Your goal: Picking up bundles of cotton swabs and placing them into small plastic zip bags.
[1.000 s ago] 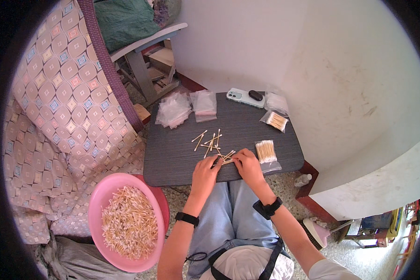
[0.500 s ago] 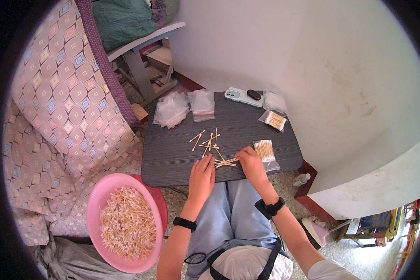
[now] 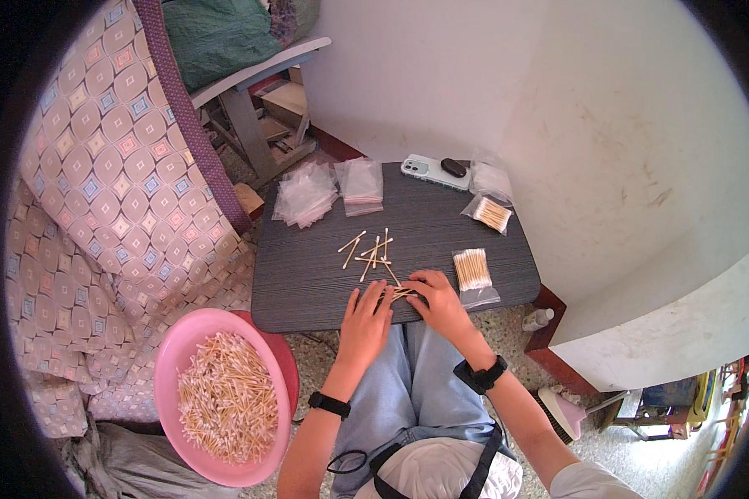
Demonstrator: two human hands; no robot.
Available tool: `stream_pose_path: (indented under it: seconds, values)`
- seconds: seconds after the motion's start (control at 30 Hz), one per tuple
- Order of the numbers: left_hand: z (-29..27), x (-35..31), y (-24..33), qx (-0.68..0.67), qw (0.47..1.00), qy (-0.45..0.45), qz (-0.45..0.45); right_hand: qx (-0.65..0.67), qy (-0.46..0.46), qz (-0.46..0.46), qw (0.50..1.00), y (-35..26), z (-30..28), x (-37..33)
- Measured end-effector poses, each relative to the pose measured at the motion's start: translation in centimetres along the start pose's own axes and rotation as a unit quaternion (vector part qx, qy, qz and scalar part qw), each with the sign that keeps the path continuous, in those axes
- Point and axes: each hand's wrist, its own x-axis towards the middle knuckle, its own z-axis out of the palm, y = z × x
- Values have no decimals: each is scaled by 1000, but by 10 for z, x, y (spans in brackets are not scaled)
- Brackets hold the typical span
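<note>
Both hands sit slightly nearer the front edge of the dark grey table (image 3: 308, 283) than a second ago. The left hand (image 3: 366, 320) and right hand (image 3: 441, 303) now close together over a small bundle of thin wooden cotton swabs (image 3: 401, 293).

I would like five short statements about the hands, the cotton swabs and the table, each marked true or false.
1. Both hands rest at the near edge of the dark table. True.
2. The pink basin stands on the table. False: it is off the table, low on the person's left, full of swabs.
3. Loose cotton swabs lie beyond the left hand. True.
4. The phone lies beside the right hand. False: it is at the far edge.
5. The empty clear bags are at the far left corner. True.
</note>
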Motion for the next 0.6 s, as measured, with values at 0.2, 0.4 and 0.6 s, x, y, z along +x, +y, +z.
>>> stream_pose_path:
  seconds: [0.2,0.4,0.6]
  values:
    - [8,10,2,58,997,21,-43,-68,34,40,996,0,5,4]
    - [8,3,9,98,995,-5,-32,-143,-37,22,989,-6,11,-11]
    - [1,-12,18,91,994,-61,-19,-217,-118,0,969,-19,3,-29]
